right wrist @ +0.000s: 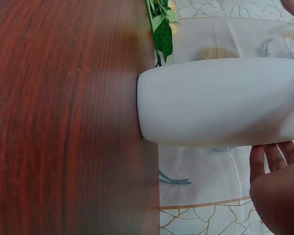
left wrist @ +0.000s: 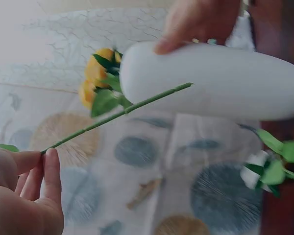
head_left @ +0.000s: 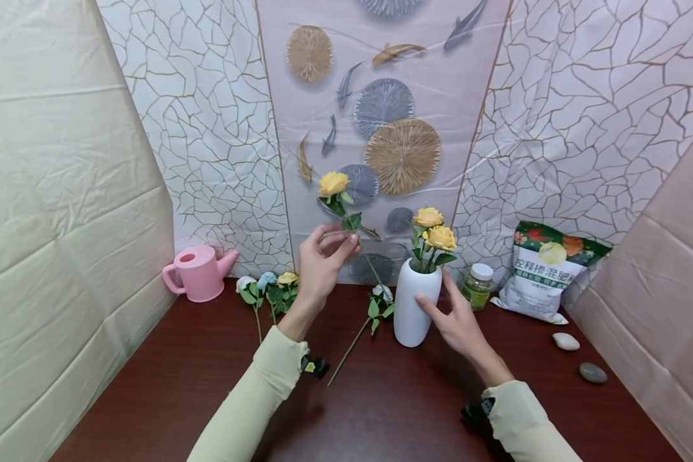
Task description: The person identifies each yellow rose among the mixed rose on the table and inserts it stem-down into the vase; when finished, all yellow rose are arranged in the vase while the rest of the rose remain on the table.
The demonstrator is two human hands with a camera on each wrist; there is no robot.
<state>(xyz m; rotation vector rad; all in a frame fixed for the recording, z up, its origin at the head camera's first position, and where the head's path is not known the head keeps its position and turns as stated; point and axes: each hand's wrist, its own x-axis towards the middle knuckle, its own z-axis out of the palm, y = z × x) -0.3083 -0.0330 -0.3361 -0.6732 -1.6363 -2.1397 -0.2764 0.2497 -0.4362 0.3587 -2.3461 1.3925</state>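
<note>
My left hand (head_left: 321, 262) is raised left of the vase and pinches the green stem (left wrist: 105, 120) of a yellow rose (head_left: 333, 184) between thumb and fingers. The bloom points up, and the bare lower stem slants down toward the vase side. In the left wrist view, the stem's cut end overlaps the vase. A white vase (head_left: 414, 311) stands upright on the dark table, with two yellow roses (head_left: 437, 236) in its mouth. My right hand (head_left: 457, 321) holds the vase from the right, thumb across its front and fingers partly hidden behind it.
A white flower (head_left: 383, 293) lies left of the vase, its stem toward me. White, blue and yellow flowers (head_left: 267, 282) lie farther left, near a pink watering can (head_left: 199, 273). To the right are a lidded jar (head_left: 478, 287), a fertilizer bag (head_left: 545, 273) and two stones (head_left: 566, 341).
</note>
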